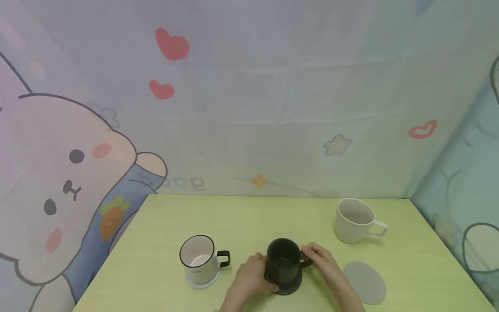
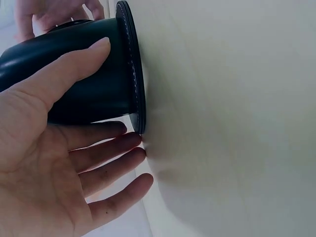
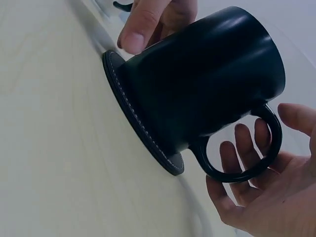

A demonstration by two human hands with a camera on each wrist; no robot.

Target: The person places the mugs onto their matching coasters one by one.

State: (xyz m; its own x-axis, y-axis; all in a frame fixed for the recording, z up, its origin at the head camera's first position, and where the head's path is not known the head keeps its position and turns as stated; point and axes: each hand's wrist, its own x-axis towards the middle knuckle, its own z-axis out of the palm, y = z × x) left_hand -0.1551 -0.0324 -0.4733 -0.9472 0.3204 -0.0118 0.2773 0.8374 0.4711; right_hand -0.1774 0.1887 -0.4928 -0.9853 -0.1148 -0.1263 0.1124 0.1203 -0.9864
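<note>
Forearms cut off at head view's bottom edge. Left hand low on the left of the black mug, thumb laid along its wall, other fingers extended, spread wide. Mug upright on dark coaster, between the hands. Right hand at the handle: fingers loosely bent behind it, thumb apart; can't tell if fingers touch. Mug's far side hidden.
</note>
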